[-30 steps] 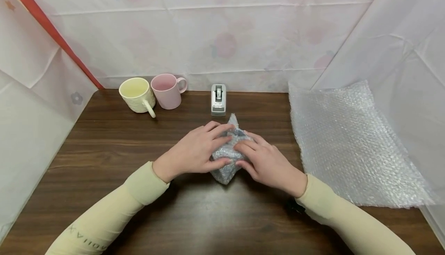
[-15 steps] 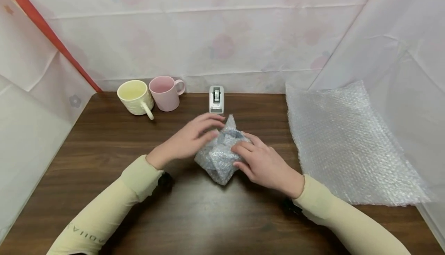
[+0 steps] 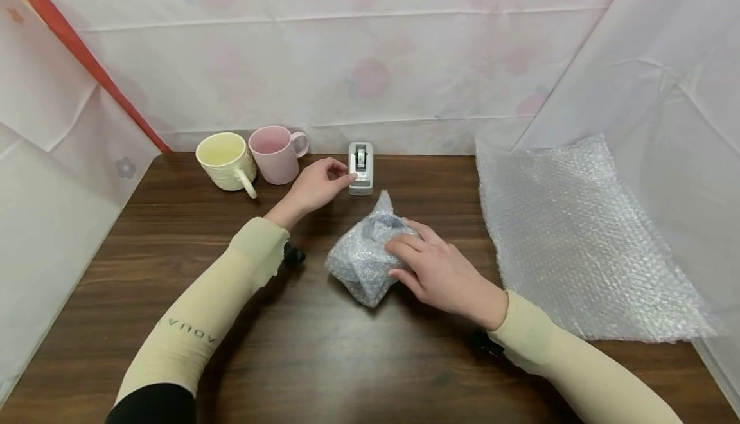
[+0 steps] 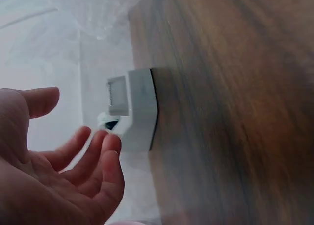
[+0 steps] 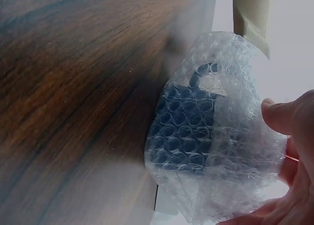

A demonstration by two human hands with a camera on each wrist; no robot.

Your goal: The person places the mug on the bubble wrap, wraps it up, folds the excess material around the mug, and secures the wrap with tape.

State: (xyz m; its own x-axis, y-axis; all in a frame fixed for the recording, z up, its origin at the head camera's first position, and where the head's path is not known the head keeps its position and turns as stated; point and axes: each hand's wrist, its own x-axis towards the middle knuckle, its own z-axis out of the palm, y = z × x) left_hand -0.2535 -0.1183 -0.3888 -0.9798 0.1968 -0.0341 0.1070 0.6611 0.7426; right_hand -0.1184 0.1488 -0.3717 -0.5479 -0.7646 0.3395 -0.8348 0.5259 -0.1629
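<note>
A dark blue mug wrapped in bubble wrap [image 3: 361,257] sits mid-table, one corner of the wrap sticking up at the back. Through the bubbles its body and handle show in the right wrist view [image 5: 184,124]. My right hand [image 3: 439,266] holds the bundle from the right, fingers over the top and thumb at the near side. My left hand [image 3: 317,184] is at the left side of a white tape dispenser [image 3: 361,183], its thumb overlapping the dispenser in the head view. In the left wrist view the fingers [image 4: 110,171] are loosely bent with nothing between them and the thumb.
A yellow mug [image 3: 222,167] and a pink mug [image 3: 273,157] stand side by side at the back left. A large sheet of bubble wrap [image 3: 578,238] covers the table's right side. Patterned white cloth [image 3: 370,45] hangs behind the table.
My left hand has let go of the wrapped mug and moved back and up to the tape dispenser. The right hand has stayed on the bundle.
</note>
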